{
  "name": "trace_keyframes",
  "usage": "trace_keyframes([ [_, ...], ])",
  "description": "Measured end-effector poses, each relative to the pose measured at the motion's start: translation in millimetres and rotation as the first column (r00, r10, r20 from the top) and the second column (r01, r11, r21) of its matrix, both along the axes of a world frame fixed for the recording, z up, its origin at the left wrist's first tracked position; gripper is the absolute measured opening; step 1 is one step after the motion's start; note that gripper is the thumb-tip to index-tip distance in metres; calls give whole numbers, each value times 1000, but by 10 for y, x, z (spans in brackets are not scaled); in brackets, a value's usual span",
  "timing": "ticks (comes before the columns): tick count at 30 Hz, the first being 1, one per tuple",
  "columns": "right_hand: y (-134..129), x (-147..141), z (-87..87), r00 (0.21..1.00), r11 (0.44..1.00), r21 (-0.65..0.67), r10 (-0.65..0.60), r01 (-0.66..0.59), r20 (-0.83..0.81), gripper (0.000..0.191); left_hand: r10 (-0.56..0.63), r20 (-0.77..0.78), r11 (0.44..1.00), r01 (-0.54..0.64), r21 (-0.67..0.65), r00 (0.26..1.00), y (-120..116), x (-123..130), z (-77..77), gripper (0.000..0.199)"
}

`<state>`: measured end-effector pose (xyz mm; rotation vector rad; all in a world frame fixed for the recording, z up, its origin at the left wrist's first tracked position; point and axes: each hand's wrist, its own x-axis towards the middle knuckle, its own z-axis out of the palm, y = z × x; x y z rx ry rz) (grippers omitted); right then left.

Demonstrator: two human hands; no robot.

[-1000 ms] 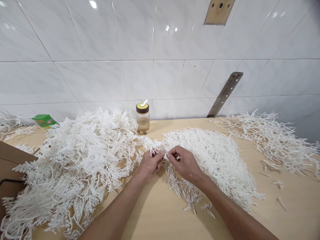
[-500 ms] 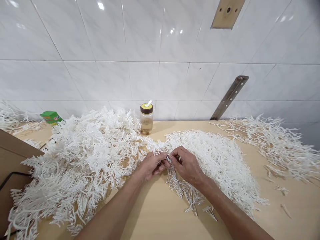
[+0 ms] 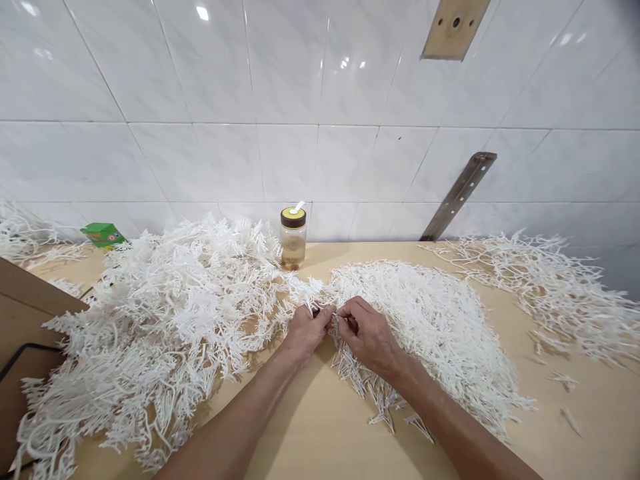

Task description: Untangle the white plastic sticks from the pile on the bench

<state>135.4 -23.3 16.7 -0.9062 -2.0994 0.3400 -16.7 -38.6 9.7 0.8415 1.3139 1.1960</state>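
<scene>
My left hand (image 3: pixel 305 333) is closed on a white branched plastic sprig (image 3: pixel 306 291), whose feathery end sticks out beyond the fingers. Just beside it, my right hand (image 3: pixel 369 335) pinches with thumb and forefinger close to the left thumb; a thin white bit shows there, mostly hidden. Left of the hands spreads a large tangled heap of white branched sprigs (image 3: pixel 190 307). Under and beyond the right hand lies a dense pile of short white pieces (image 3: pixel 425 313), with several loose ones near the right forearm.
A bottle (image 3: pixel 293 243) with a yellow-and-dark lid stands by the tiled wall (image 3: pixel 290 160). Bare white stems (image 3: pixel 560 287) lie at the far right. A green box (image 3: pixel 103 235) sits behind the left heap, and a brown cardboard edge (image 3: pixel 35 293) juts in at left.
My left hand has turned so its back faces up more, and its fingers have curled under. The small white cluster between the hands no longer shows. My right hand has barely shifted.
</scene>
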Motion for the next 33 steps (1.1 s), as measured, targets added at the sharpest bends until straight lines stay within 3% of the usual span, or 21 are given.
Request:
trace_keyframes([
  [4, -95, -94, 17, 996, 995, 30, 91, -91, 0, 13, 26, 6, 1000, -26, 8, 1000, 37, -7, -60, 43],
  [6, -152, -146, 49, 982, 982, 24, 187, -187, -3, 12, 34, 62, 999, -34, 2, 997, 55, -26, -49, 44],
  [8, -179, -164, 83, 978, 978, 9, 208, -207, -13, 11, 26, 148, 1000, -27, 4, 989, 67, -47, -22, 46],
  [13, -79, -46, 111, 999, 999, -34, -5, 4, -36, 11, -31, 353, 999, 19, 39, 935, 76, -91, 56, 47],
  [18, 5, 24, 94, 989, 987, -73, -147, 145, -30, 4, -59, 411, 998, 44, 46, 910, 83, -93, 61, 44],
  [25, -38, -35, 116, 988, 962, -231, -156, 146, -24, 18, -73, 268, 997, 65, 39, 961, 33, -12, 42, 44],
  [33, -56, -73, 131, 973, 840, -513, -226, 175, -40, 21, -18, 193, 997, 3, 78, 981, -13, 52, 71, 45],
])
